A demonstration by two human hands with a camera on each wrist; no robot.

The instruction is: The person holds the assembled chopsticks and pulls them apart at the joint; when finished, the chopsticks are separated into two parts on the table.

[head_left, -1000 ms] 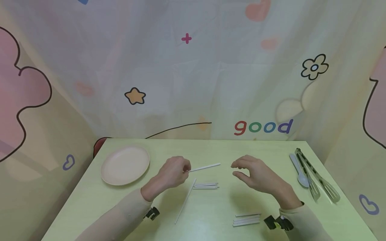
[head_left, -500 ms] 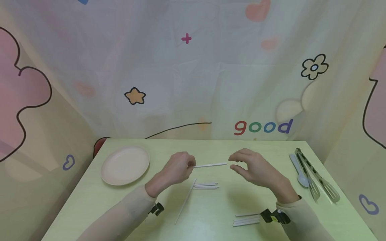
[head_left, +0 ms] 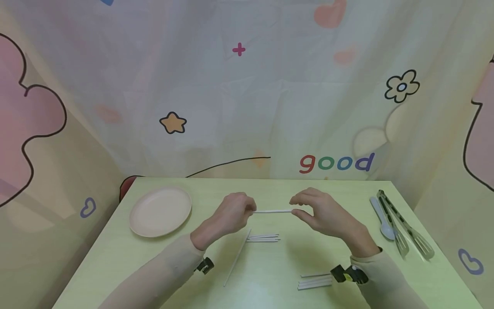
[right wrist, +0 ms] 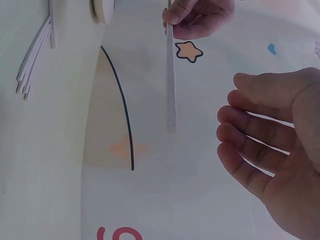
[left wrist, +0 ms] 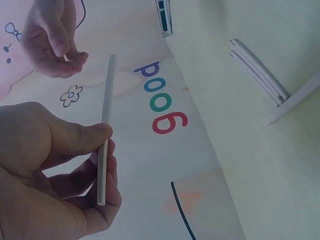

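My left hand (head_left: 231, 213) pinches a thin white stick (head_left: 273, 211) between thumb and fingers, up over the table. In the left wrist view the stick (left wrist: 108, 90) runs past both sides of the thumb. My right hand (head_left: 326, 214) is near the stick's free end, fingers loosely curved and thumb apart. A gap shows in the right wrist view between those fingers (right wrist: 232, 131) and the stick (right wrist: 172, 85). Below the hands lie several white sticks (head_left: 264, 238) side by side, with one longer-looking stick (head_left: 237, 259) slanting at their left end.
More white sticks (head_left: 314, 283) lie in a row near the front, by the right wrist. A round pale plate (head_left: 160, 212) sits at the back left. On the right are a light spoon (head_left: 386, 229) and metal tongs (head_left: 410, 229). A printed curtain (head_left: 239, 98) hangs behind the table.
My left hand has moved right and slightly away with the stick, which has turned nearly level across the view. My right hand has shifted a little left, narrowing the distance to the stick's end.
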